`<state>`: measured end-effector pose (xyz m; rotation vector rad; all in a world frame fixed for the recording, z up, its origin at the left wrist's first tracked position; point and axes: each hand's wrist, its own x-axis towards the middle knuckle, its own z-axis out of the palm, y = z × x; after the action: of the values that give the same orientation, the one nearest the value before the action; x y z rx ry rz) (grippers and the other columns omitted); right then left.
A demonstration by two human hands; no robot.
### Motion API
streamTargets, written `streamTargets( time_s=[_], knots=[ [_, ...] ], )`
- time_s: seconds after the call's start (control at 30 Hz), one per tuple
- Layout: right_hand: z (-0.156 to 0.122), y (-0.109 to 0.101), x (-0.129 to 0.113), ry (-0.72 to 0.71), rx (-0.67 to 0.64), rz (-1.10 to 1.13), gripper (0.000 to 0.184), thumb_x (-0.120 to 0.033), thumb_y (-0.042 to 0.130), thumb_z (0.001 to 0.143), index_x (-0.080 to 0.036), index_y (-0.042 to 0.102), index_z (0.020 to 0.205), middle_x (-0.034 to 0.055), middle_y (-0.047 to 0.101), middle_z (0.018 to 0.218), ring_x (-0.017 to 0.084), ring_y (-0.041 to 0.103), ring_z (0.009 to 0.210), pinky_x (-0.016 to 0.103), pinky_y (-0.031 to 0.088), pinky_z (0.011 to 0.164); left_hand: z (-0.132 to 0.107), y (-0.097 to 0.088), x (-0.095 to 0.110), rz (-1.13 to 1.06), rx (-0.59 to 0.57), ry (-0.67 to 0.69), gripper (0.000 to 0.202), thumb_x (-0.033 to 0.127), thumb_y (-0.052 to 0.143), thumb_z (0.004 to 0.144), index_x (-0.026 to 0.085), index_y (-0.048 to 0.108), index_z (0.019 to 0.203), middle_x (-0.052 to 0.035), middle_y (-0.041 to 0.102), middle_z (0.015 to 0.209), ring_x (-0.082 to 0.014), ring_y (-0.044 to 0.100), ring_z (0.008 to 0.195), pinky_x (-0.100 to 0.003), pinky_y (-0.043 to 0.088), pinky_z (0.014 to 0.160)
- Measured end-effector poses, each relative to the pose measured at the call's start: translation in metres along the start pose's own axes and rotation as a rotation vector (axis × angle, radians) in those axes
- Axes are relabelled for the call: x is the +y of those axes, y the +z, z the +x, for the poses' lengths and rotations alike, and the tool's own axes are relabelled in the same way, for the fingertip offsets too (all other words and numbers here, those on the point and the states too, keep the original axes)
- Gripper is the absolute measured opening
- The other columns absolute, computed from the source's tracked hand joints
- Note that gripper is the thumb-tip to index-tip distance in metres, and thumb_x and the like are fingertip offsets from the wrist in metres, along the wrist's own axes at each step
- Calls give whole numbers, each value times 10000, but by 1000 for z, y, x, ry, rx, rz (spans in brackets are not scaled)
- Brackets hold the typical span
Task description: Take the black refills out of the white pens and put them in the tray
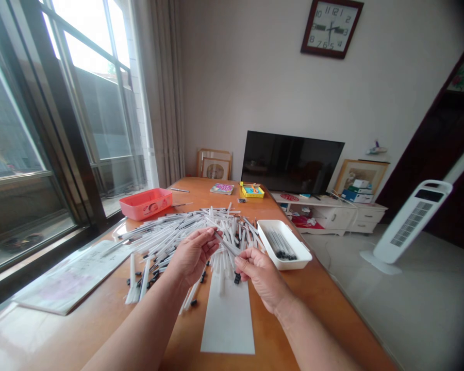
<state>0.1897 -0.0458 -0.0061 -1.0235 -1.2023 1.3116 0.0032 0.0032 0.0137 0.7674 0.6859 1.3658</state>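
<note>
A slim, translucent plastic tube runs slantwise between my two hands. My left hand pinches its upper left end. The fingers of my right hand are closed on its lower right end. Beneath and beyond the hands spreads a heap of similar translucent tubes, with small black caps scattered at its near left side. Another black cap lies just below my right fingers. Under the near part of the heap is a white paper strip. Whether anything sits inside the held tube is too small to tell.
Right of the heap, a white tray holds several dark-ended tubes. A red plastic box stands at the back left, beside the window. A booklet lies left; another booklet and a yellow box are at the far end.
</note>
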Motion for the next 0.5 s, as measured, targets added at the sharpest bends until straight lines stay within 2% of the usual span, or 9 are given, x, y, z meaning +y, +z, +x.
streamTargets(
  time_s=[0.1,0.3,0.4,0.5],
  knots=[
    [-1,-1,0,10,-25,-23,360,-525,702,826,-172,640,798,11,642,666,117,505,580,258,381,596,-2,3,3,-6,-14,-8,193,201,753,809,144,705,987,-100,761,1008,-129,719,784,-224,580,748],
    [-2,-2,5,121,-167,113,463,-627,640,836,-165,661,819,-15,564,576,98,436,485,252,307,516,-5,4,5,-10,-65,-27,221,224,761,805,158,705,1009,-95,761,1009,-158,723,884,-247,572,810],
    [-2,1,5,89,-137,73,472,-627,598,870,-162,655,817,8,597,599,109,466,514,261,339,543,-6,6,1,20,-39,-17,208,246,776,790,154,709,963,-88,761,978,-143,714,825,-239,561,780],
    [-2,3,3,22,-94,7,386,-557,669,854,-172,645,872,17,639,685,121,508,592,270,378,603,-9,9,-3,55,-5,-1,206,266,790,774,147,713,923,-82,756,948,-120,691,768,-228,540,760]
  ],
)
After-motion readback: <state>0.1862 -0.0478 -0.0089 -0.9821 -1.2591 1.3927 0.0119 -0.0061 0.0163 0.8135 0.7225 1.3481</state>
